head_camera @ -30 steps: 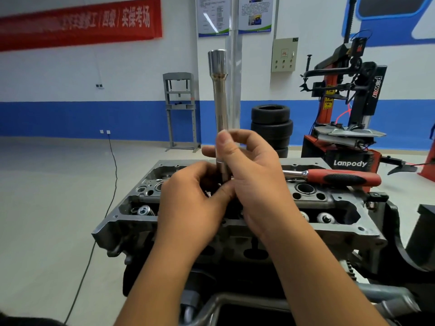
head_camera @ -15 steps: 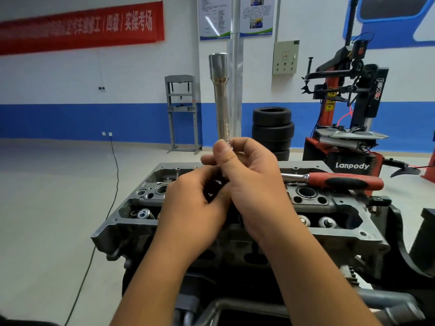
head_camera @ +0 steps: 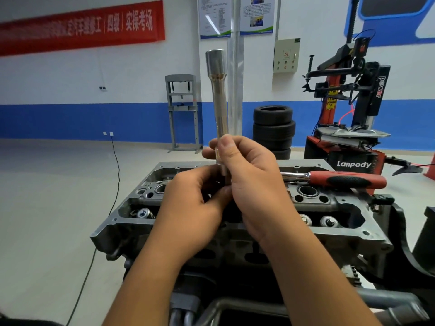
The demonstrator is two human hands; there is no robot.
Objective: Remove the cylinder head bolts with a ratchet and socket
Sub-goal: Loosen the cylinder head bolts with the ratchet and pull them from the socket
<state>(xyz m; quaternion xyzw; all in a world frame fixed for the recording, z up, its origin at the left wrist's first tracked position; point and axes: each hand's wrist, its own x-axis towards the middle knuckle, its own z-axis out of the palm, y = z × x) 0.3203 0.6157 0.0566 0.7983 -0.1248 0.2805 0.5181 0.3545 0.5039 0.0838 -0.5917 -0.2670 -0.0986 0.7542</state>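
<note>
Right hand (head_camera: 249, 177) higher up the upright socket extension (head_camera: 218, 97) than before.

An automotive training workshop, set up for engine and tyre work.

A bare grey aluminium cylinder head (head_camera: 235, 234) sits on a stand in the foreground with valve springs exposed, and a red-and-black-handled chrome ratchet (head_camera: 341, 179) lies across its top. Behind stand a red and black tyre-changing machine marked "Lanpody" (head_camera: 348, 128), a stack of black rubber tyres (head_camera: 273, 128) and a grey steel shop press frame (head_camera: 182, 111). The white wall with a blue lower band carries a long red banner with white Chinese characters (head_camera: 80, 27), which seems to mention a practical exam area, plus two printed instruction posters (head_camera: 235, 16) and a beige electrical control box (head_camera: 286, 55).
</note>
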